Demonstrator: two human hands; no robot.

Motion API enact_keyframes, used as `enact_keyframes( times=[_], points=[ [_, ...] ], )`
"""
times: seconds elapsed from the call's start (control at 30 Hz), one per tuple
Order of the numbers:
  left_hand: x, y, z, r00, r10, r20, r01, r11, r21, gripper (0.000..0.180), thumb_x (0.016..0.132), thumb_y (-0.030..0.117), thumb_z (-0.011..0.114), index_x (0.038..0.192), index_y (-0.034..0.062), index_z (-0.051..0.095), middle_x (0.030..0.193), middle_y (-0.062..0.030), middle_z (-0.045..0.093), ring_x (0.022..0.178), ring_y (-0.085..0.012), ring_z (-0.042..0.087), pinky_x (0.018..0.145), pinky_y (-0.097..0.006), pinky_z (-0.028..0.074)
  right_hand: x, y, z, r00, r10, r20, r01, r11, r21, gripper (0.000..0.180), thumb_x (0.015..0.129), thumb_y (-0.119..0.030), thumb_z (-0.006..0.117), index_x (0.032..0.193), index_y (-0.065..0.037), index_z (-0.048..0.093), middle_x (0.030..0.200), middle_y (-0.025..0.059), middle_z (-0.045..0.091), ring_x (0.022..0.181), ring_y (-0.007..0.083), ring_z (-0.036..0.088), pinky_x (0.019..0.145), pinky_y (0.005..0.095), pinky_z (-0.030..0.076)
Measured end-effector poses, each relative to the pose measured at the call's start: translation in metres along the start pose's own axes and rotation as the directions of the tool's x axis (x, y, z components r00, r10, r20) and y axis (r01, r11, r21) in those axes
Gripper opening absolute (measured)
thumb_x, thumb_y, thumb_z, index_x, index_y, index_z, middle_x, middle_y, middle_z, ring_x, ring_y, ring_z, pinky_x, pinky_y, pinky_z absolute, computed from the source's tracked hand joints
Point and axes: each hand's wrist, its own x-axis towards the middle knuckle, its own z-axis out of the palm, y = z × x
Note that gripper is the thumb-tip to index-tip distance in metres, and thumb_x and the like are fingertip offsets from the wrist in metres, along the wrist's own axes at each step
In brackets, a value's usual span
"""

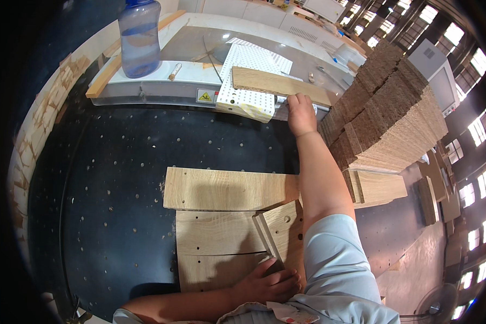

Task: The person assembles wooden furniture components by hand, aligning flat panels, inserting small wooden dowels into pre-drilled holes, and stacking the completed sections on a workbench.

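Note:
My right hand [301,114] reaches far forward. Its fingers are curled at the near edge of a narrow wooden board [275,83], which lies on a white sheet with printed dots [243,102]. Low in the view, my left hand [270,282] rests with bent fingers by the lower end of a slanted board [286,229]. A small pale bit shows at its fingertips, too small to name. Under and beside it lie wood-grain boards with drilled holes [216,229]. Another board [229,189] lies crosswise beyond them, partly hidden by my right forearm.
A tall stack of cut boards [397,116] stands at the right, with more boards [380,186] at its foot. A large blue water bottle [139,40] stands far left on the white machine ledge [162,89]. The black tabletop [121,216] has scattered pale spots.

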Motion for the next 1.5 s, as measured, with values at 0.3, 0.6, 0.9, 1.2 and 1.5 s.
enact_keyframes(
  times=[0.3,0.6,0.9,1.2,1.5],
  points=[
    [-0.006,0.006,0.009,0.999,-0.052,0.003,0.052,0.998,-0.041,0.024,0.084,0.024,0.055,0.108,0.0224,0.056,0.122,0.0043,0.052,0.115,-0.0115,0.048,0.098,-0.048,0.038,-0.002,0.003,0.003,1.000,0.015,0.009,-0.015,1.000,0.017,0.013,0.074,-0.002,0.051,0.085,-0.008,0.056,0.087,0.0108,0.054,0.089,0.0309,0.052,0.078,0.0398,0.046],
    [0.000,-0.003,0.003,0.999,0.039,0.014,-0.039,0.999,0.016,0.020,0.084,0.029,0.054,0.104,0.0270,0.058,0.123,0.0049,0.054,0.112,-0.0119,0.053,0.097,-0.047,0.035,-0.003,0.014,-0.002,0.998,0.057,-0.006,-0.055,0.989,0.135,0.008,0.075,-0.002,0.056,0.081,-0.007,0.057,0.082,0.0128,0.056,0.084,0.0332,0.054,0.074,0.0418,0.046],
    [0.002,0.003,0.000,1.000,-0.023,-0.013,0.023,0.999,-0.031,0.020,0.082,0.025,0.056,0.102,0.0281,0.058,0.120,0.0049,0.054,0.110,-0.0119,0.053,0.099,-0.047,0.031,-0.012,0.024,-0.015,0.970,0.240,-0.046,-0.207,0.908,0.365,0.012,0.074,0.002,0.063,0.081,-0.005,0.057,0.078,0.0110,0.058,0.078,0.0298,0.057,0.069,0.0374,0.046],
    [0.017,0.005,-0.026,0.985,-0.048,0.163,0.047,0.999,0.008,0.024,0.080,0.027,0.054,0.102,0.0230,0.063,0.113,0.0043,0.059,0.113,-0.0128,0.050,0.104,-0.047,0.024,-0.047,-0.030,-0.124,0.777,0.034,0.629,-0.584,-0.336,0.739,0.012,0.079,0.003,0.065,0.086,-0.005,0.059,0.079,0.0033,0.061,0.071,0.0142,0.059,0.066,0.0270,0.049],
    [0.030,0.014,-0.033,0.952,-0.037,0.303,0.074,0.991,-0.114,0.042,0.070,0.007,0.060,0.111,0.0096,0.056,0.118,-0.0078,0.052,0.114,-0.0258,0.047,0.100,-0.050,0.030,-0.213,-0.069,-0.329,0.716,0.199,0.669,-0.511,-0.504,0.697,0.006,0.082,0.001,0.062,0.086,0.000,0.058,0.079,0.0060,0.061,0.073,0.0143,0.060,0.068,0.0262,0.049]
  ],
)
